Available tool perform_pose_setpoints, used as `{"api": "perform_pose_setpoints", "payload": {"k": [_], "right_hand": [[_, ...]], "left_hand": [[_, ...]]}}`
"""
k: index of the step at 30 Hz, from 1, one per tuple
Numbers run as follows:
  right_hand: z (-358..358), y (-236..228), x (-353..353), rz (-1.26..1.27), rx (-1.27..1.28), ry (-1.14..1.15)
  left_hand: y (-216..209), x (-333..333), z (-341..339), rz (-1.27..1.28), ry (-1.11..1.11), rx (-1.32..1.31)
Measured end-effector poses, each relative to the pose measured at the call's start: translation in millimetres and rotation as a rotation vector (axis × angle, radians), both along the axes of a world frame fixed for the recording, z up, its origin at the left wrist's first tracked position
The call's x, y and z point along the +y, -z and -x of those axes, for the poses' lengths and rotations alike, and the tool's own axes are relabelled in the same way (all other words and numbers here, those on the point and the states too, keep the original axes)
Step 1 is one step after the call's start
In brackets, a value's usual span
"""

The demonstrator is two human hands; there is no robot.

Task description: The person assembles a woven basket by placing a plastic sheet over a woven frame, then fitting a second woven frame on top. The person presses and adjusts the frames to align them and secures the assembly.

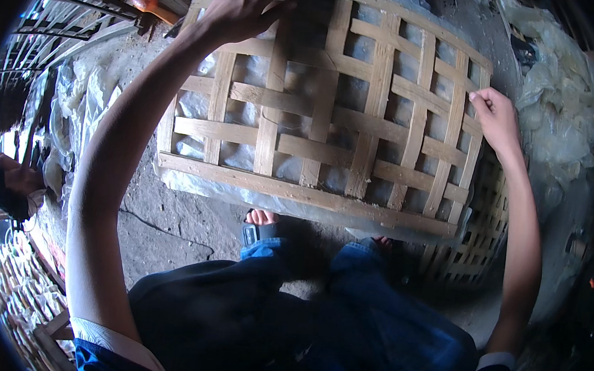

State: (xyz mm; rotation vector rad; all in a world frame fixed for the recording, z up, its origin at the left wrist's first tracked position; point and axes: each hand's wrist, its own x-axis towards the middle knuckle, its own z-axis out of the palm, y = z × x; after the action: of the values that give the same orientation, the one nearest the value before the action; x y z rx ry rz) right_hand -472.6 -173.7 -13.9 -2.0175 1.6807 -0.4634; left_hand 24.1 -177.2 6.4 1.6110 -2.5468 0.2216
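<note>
Lattice: a wide panel of flat, pale wooden strips (pixel 368 125) woven over and under with square gaps, lying tilted in front of the person, above the feet in view.
Left hand: (pixel 251 11) over the panel's upper left part, fingers spread and slightly bent, not closed round a strip; the top of the picture crops it.
Right hand: (pixel 499 121) at the panel's right edge, thumb and fingers closed on the rim.
Under the panel: a cloudy, wrinkled plastic sheet (pixel 240 193) showing through the gaps and past the near edge.
Right side: a heap of crumpled, translucent plastic (pixel 557 115) close beside the panel; below the right hand, a second woven lattice (pixel 475 238), partly hidden.
Left side: more creased plastic (pixel 79 112), dark slats (pixel 74 6) and an orange object (pixel 146 3).
Floor: (pixel 172 263) grey, rough and dusty, a thin dark cord (pixel 168 232) across it.
Near edge: a foot in a dark sandal (pixel 251 232) and blue jeans (pixel 390 290) just below the panel.
</note>
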Motion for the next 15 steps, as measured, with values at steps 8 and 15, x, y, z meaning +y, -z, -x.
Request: {"api": "perform_pose_setpoints", "payload": {"k": [8,15], "right_hand": [[67.0,-30.8,-86.3,0.101,-0.295,0.310],[108.8,33.9,-119.1,0.266,-0.351,0.330]], "left_hand": [[20.5,-25.0,-24.5,0.160,0.108,0.237],[23.7,-46.4,19.0,0.172,0.193,0.256]]}}
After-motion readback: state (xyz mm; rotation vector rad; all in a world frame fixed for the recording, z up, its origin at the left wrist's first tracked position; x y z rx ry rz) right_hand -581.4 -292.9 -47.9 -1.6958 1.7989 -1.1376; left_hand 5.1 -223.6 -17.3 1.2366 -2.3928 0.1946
